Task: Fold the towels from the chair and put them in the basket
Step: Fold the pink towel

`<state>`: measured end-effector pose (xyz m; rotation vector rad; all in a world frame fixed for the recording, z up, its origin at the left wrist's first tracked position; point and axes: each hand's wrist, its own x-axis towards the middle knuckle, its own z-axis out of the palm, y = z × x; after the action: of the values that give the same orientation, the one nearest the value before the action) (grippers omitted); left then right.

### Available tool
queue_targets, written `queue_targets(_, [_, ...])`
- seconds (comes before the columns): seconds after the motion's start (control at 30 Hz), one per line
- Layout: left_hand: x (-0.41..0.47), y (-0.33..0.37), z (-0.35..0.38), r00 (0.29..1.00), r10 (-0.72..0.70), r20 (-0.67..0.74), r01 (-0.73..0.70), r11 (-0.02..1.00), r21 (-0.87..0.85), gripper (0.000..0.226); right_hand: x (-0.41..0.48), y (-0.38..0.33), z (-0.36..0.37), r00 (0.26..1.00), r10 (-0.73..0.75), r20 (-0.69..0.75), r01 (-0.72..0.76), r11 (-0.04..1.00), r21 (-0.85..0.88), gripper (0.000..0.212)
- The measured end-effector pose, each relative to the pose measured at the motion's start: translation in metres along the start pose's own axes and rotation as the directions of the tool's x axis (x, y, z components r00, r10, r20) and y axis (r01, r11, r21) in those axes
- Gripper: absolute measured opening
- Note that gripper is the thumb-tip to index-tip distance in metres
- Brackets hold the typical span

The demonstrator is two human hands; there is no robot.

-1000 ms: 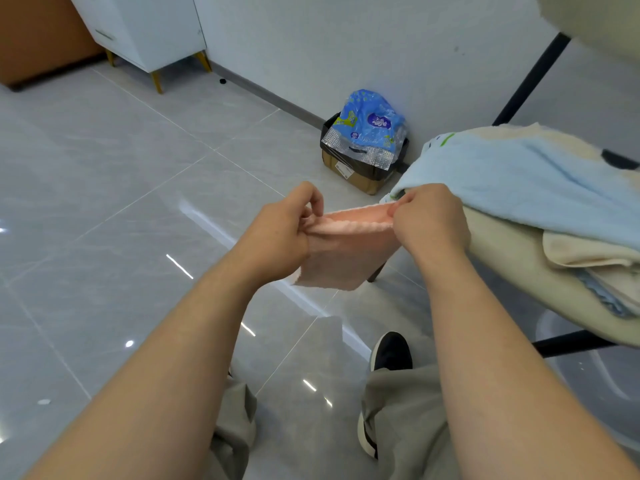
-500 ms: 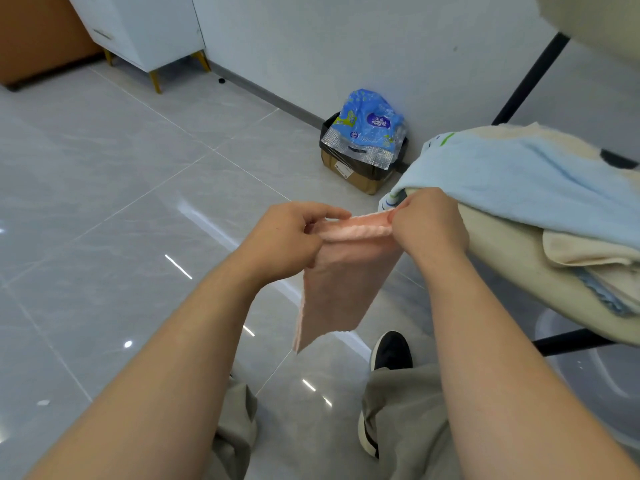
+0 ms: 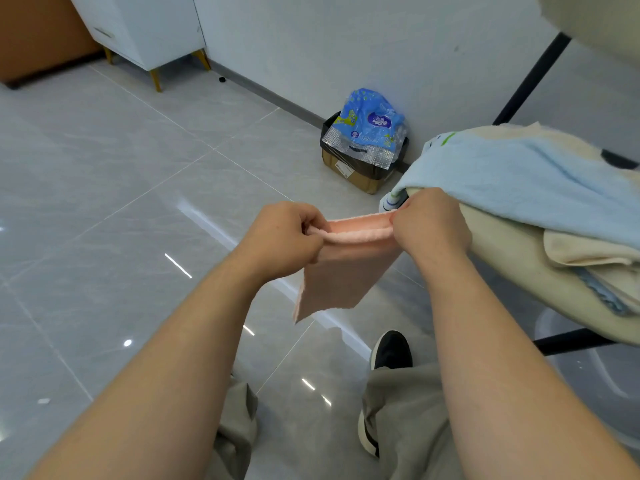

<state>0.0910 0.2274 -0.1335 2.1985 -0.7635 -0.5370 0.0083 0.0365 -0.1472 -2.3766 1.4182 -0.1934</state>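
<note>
Pink towel (image 3: 341,271) hangs folded between both hands: left hand (image 3: 282,237) fingers pinch one top corner, right hand (image 3: 431,225) fingers pinch the other, beside the light-blue towel (image 3: 526,181).

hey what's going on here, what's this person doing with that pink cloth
A person is holding a small pink towel in the air over the tiled floor, the left hand and right hand each pinching an end of its top edge while the rest hangs down. More towels, a light blue towel on top, lie piled on the chair at the right. No basket is clearly in view.
</note>
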Motion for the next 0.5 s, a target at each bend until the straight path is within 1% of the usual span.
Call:
queue_targets(0.07, [0.0011,-0.0024,0.0,0.999,0.033,-0.013,-0.033,0.999,0.022,0.008,-0.0006,0.0006,-0.001,1.0,0.001,-0.002,-0.001,1.0,0.0,0.029])
queue_targets(0.1, [0.0014,-0.003,0.0003,0.999,0.048,-0.022,-0.047,0.999,0.027,0.003,-0.0011,0.0008,-0.0018,1.0,0.0,0.002,0.0,1.0,0.004,0.029])
queue_targets(0.3, [0.0055,-0.0071,0.0002,0.987,0.045,-0.154,-0.046,0.999,-0.003,0.008,-0.0024,0.0002,-0.0058,1.0,0.008,0.026,-0.008,1.0,0.011,0.028])
queue_targets(0.43, [0.0061,-0.0087,-0.0012,0.986,0.016,-0.167,-0.018,1.0,-0.012,0.01,-0.0027,0.001,-0.0076,1.0,-0.003,0.031,0.002,1.0,0.031,0.026])
queue_targets(0.5, [0.0066,-0.0095,-0.002,0.985,-0.007,-0.173,0.005,1.0,-0.011,0.012,-0.0042,0.0011,-0.0069,0.999,-0.013,0.036,0.01,0.997,0.075,0.033])
